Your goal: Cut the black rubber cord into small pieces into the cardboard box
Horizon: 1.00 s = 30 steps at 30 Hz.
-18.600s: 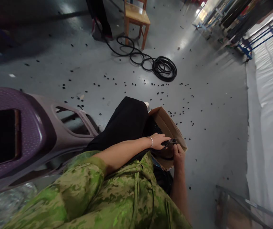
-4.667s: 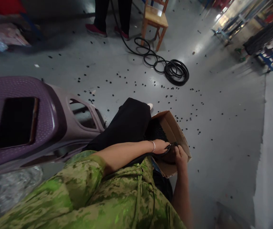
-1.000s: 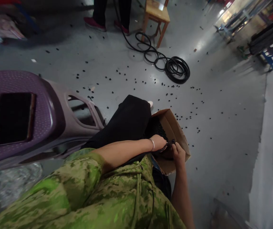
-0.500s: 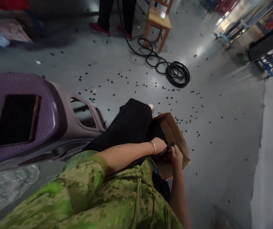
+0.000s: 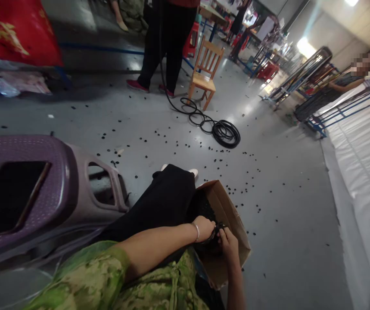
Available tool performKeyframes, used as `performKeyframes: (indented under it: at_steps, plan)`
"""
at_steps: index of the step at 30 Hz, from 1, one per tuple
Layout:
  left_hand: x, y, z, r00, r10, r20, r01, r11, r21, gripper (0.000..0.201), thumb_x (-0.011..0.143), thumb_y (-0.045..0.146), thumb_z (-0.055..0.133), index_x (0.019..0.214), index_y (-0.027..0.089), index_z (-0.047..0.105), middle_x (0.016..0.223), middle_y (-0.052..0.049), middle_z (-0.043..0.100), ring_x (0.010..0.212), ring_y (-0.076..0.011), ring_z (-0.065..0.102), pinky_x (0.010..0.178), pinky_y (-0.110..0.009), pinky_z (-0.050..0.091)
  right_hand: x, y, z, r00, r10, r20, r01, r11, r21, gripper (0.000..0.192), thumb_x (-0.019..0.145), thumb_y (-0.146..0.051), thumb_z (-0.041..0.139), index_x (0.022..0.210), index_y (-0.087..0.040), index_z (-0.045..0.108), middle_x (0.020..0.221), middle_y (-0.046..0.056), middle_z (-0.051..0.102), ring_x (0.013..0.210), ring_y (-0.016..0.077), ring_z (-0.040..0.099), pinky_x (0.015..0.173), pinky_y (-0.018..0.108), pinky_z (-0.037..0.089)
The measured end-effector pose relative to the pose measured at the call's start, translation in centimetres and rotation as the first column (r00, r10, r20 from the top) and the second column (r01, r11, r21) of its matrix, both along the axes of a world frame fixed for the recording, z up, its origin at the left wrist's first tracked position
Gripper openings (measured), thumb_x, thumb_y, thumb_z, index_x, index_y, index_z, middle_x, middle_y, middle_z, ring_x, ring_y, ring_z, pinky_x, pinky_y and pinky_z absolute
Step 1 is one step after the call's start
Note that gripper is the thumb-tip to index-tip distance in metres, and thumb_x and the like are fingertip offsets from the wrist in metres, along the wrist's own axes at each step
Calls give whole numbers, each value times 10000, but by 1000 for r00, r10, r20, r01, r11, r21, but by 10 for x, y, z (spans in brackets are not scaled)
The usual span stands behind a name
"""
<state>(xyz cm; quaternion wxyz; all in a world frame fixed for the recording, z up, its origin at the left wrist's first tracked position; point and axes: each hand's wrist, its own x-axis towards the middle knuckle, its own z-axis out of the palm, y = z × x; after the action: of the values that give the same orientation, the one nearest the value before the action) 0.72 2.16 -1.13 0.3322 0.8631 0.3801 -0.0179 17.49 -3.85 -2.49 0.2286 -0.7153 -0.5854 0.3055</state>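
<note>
View: head camera, looking forward and down over the person's lap.

Left hand: the left hand (image 5: 205,228), with a thin bracelet (image 5: 197,231) at the wrist, reaches over the mouth of the cardboard box (image 5: 233,224). Its fingers are curled on a small black part (image 5: 217,228), which it pinches together with the other hand.

Right hand: the right hand (image 5: 229,242) comes up from below and meets the left one. Its fingertips close on the same small black part from the other side.

Black part: it sits between the two hands, just above the open box. It is too small and dark to tell its shape.

Cardboard box: it is open and tilted, and leans against the person's black trouser leg (image 5: 162,202). The inside looks dark and filled with small black pieces (image 5: 206,210).

Clothing: a green patterned sleeve (image 5: 101,275) covers the upper left arm at the bottom of the picture.

Floor: the grey floor (image 5: 284,206) carries many scattered small black pieces (image 5: 223,161). A coiled black cable (image 5: 225,132) lies further away, near a small wooden chair (image 5: 204,73).

Left side: a purple plastic stool (image 5: 52,185) stands just beside the person's leg.

Other people: one person in dark trousers (image 5: 168,47) stands beside the chair. Another person (image 5: 346,84) is at the far right, near blue frames (image 5: 349,110).

Right edge: white sheet material (image 5: 365,159) runs along the floor.
</note>
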Motion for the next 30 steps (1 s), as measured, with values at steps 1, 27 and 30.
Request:
performKeyframes:
  at_steps: [1,27,30]
  plan:
    - [0,0,-1,1000,2,2,-2,1000,-1,330,851,368,469,985,92,592,852,-182,689,810,-273,680,642,-338,513,-1,1,1,1000,8,17,-9,1000,20,439,816,-588,444,639,-200,548,542,-10,549,522,135,514,512,223,389]
    - [-4,-4,7,991,1,134,-17,993,116,268,876,400,432,951,176,558,826,-87,700,725,-217,681,632,-296,506,-10,1,30,939,-158,-306,158,987,-26,585,853,-506,428,1294,-131,503,603,-40,488,520,97,406,515,218,356]
    - [-4,-4,6,989,-9,148,-14,988,152,251,877,385,432,934,174,555,813,-84,700,709,-216,679,608,-293,499,-10,1,31,934,-167,-315,174,985,-5,601,842,-518,440,1295,-128,507,602,-34,503,507,96,417,499,216,365]
